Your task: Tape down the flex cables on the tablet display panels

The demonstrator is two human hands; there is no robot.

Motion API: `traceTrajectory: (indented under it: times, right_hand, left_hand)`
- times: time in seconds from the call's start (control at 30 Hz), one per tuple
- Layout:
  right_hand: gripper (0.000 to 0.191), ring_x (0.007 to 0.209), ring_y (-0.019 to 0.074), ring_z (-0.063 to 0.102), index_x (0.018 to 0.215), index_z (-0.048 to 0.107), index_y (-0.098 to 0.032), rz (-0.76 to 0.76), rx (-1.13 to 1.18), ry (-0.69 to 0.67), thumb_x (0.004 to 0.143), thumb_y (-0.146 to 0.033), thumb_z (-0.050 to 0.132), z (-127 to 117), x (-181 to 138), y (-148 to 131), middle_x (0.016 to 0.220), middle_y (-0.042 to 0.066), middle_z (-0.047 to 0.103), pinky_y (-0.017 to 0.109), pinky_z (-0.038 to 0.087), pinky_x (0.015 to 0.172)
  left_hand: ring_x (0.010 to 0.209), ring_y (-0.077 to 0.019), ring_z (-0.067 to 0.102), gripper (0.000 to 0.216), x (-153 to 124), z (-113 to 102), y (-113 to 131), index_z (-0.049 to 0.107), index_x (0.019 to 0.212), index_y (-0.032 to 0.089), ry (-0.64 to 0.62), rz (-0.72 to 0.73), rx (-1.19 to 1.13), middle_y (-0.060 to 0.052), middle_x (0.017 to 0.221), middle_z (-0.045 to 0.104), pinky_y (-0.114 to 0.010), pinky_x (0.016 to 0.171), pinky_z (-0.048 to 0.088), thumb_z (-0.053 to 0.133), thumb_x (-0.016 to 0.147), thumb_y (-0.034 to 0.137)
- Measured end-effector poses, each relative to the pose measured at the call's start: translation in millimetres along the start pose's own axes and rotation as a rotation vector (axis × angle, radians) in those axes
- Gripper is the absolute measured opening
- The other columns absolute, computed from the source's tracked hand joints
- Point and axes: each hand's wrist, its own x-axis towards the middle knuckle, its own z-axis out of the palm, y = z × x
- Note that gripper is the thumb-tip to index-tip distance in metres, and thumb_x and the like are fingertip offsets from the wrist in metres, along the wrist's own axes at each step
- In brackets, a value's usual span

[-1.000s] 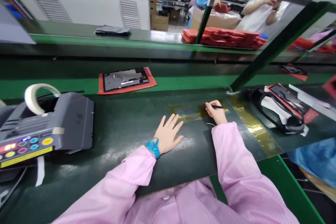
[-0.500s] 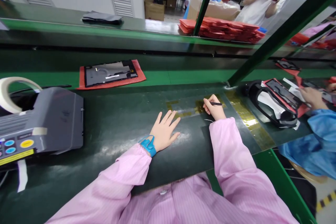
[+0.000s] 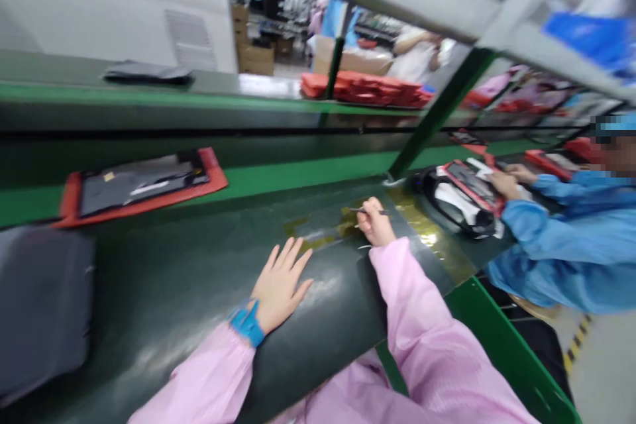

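My left hand (image 3: 279, 288) lies palm down on the dark green work mat (image 3: 199, 278), fingers spread, with nothing in it. A blue wrist strap (image 3: 247, 322) circles that wrist. My right hand (image 3: 376, 224) is closed around a slim black tool, which looks like tweezers (image 3: 383, 212); its thin end points left. Yellowish tape (image 3: 348, 222) on the mat lies beneath and left of this hand. Close below my right hand is a small white strip (image 3: 364, 247).
At the left stands a grey machine (image 3: 42, 305). Behind it, a flat dark panel (image 3: 144, 182) rests on a red sleeve (image 3: 217, 169). A green post (image 3: 442, 112) rises beyond my right hand. To the right, a co-worker in blue sleeves (image 3: 536, 232) handles parts near a black ring-shaped object (image 3: 479, 228).
The view has swung to the right, bringing more of the co-worker into sight and cutting off the machine. The tool's thin end now shows left of my right fingers. My left hand stays spread.
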Motion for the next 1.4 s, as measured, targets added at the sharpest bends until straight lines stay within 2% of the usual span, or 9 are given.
traceTrajectory:
  times: [0.1, 0.17, 0.37, 0.47, 0.6, 0.77, 0.93, 1.1, 1.4]
  right_hand:
    - [0.037, 0.040, 0.0029, 0.031, 0.080, 0.052, -0.018, -0.014, 0.084, 0.041, 0.099, -0.047, 0.065, -4, 15, 0, 0.058, -0.011, 0.044, 0.015, 0.026, 0.036]
    - [0.036, 0.041, 0.0027, 0.030, 0.081, 0.056, -0.016, -0.029, 0.147, 0.064, 0.103, -0.044, 0.061, -11, 24, -2, 0.060, -0.011, 0.043, 0.016, 0.027, 0.037]
    - [0.056, 0.039, 0.0048, 0.018, 0.065, 0.030, -0.024, -0.034, 0.343, 0.094, 0.093, -0.053, 0.069, -28, 22, -7, 0.054, -0.012, 0.023, 0.015, 0.022, 0.032]
    - [0.058, 0.040, 0.0053, 0.021, 0.066, 0.028, -0.024, -0.034, 0.406, 0.132, 0.089, -0.052, 0.073, -31, 19, -6, 0.054, -0.012, 0.024, 0.015, 0.027, 0.034]
    - [0.058, 0.040, 0.0055, 0.026, 0.067, 0.028, -0.024, -0.059, 0.463, 0.208, 0.088, -0.051, 0.075, -35, 23, -5, 0.054, -0.012, 0.026, 0.014, 0.031, 0.035]
    - [0.052, 0.040, 0.0054, 0.028, 0.068, 0.032, -0.024, -0.042, 0.545, 0.270, 0.090, -0.041, 0.075, -41, 29, -7, 0.053, -0.012, 0.027, 0.015, 0.032, 0.035]
    - [0.047, 0.041, 0.0047, 0.029, 0.070, 0.035, -0.024, 0.048, 0.603, 0.280, 0.093, -0.036, 0.074, -43, 28, -7, 0.056, -0.012, 0.029, 0.014, 0.033, 0.036]
    - [0.047, 0.042, 0.0037, 0.031, 0.071, 0.034, -0.023, 0.112, 0.605, 0.304, 0.092, -0.036, 0.074, -44, 26, -7, 0.058, -0.012, 0.028, 0.013, 0.033, 0.037]
    - [0.037, 0.039, 0.0037, 0.034, 0.069, 0.038, -0.023, 0.246, 0.593, 0.336, 0.094, -0.027, 0.065, -34, 6, -14, 0.056, -0.010, 0.034, 0.013, 0.037, 0.035]
  left_hand:
    - [0.150, -0.0326, 0.046, 0.048, 3, 4, -20, 0.057, 0.147, 0.019, 0.111, -0.029, -0.131, -0.016, 0.162, 0.047, -0.052, 0.117, 0.048, 0.041, 0.106, 0.040]
    - [0.149, -0.0308, 0.047, 0.044, 6, 7, -31, 0.059, 0.143, 0.023, 0.113, -0.075, -0.267, -0.012, 0.161, 0.050, -0.053, 0.118, 0.047, 0.041, 0.107, 0.041]
    - [0.141, -0.0292, 0.058, 0.035, 4, -6, -35, 0.071, 0.120, 0.024, 0.174, -0.303, -0.774, -0.010, 0.150, 0.063, -0.052, 0.119, 0.046, 0.048, 0.103, 0.044]
    - [0.141, -0.0323, 0.057, 0.036, 3, -19, -35, 0.072, 0.120, 0.024, 0.140, -0.426, -1.091, -0.010, 0.149, 0.063, -0.054, 0.121, 0.042, 0.057, 0.099, 0.049]
    - [0.143, -0.0354, 0.054, 0.053, 7, -36, -36, 0.071, 0.124, 0.022, 0.046, -0.612, -1.513, -0.013, 0.143, 0.067, -0.052, 0.125, 0.036, 0.073, 0.087, 0.060]
    - [0.133, -0.0353, 0.063, 0.057, 18, -42, -45, 0.072, 0.115, 0.017, -0.014, -0.789, -1.878, -0.015, 0.125, 0.076, -0.048, 0.123, 0.039, 0.090, 0.073, 0.052]
    - [0.117, -0.0309, 0.072, 0.047, 20, -39, -57, 0.071, 0.115, 0.015, -0.044, -0.832, -2.069, -0.013, 0.114, 0.079, -0.047, 0.110, 0.050, 0.089, 0.077, 0.037]
    - [0.108, -0.0263, 0.074, 0.037, 15, -34, -60, 0.070, 0.115, 0.014, -0.071, -0.760, -2.163, -0.012, 0.110, 0.079, -0.040, 0.102, 0.052, 0.084, 0.084, 0.029]
    - [0.094, -0.0245, 0.076, 0.026, 5, -27, -46, 0.068, 0.105, 0.014, 0.032, -0.776, -2.133, -0.012, 0.099, 0.078, -0.042, 0.095, 0.051, 0.078, 0.083, 0.023]
